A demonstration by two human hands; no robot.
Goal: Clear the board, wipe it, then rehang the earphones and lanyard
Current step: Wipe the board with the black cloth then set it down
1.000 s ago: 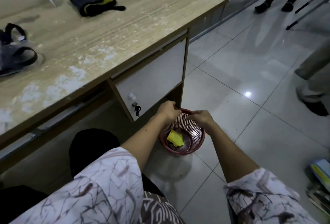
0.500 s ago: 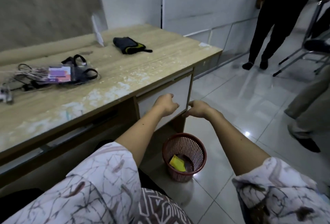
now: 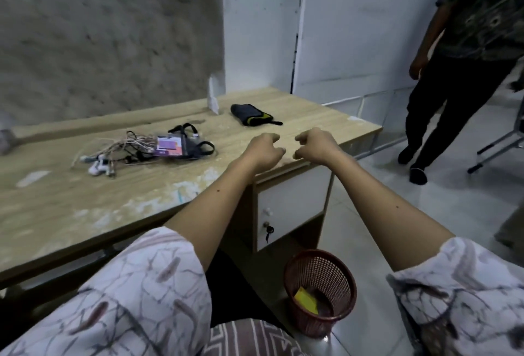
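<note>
The grey felt board stands bare behind the wooden desk. On the desk lie a tangle of white earphones and, touching it on the right, a black lanyard with a purple card. My left hand and my right hand hover close together above the desk's right front edge. Both have their fingers curled and hold nothing. They are to the right of the lanyard and apart from it.
A black and yellow pouch lies at the back right of the desk. A red mesh bin with a yellow item inside stands on the floor below the drawer. A person stands at the right.
Both hands rose from the rim of the red bin to above the desk's edge. My view lifted from the floor to the desk and board.
</note>
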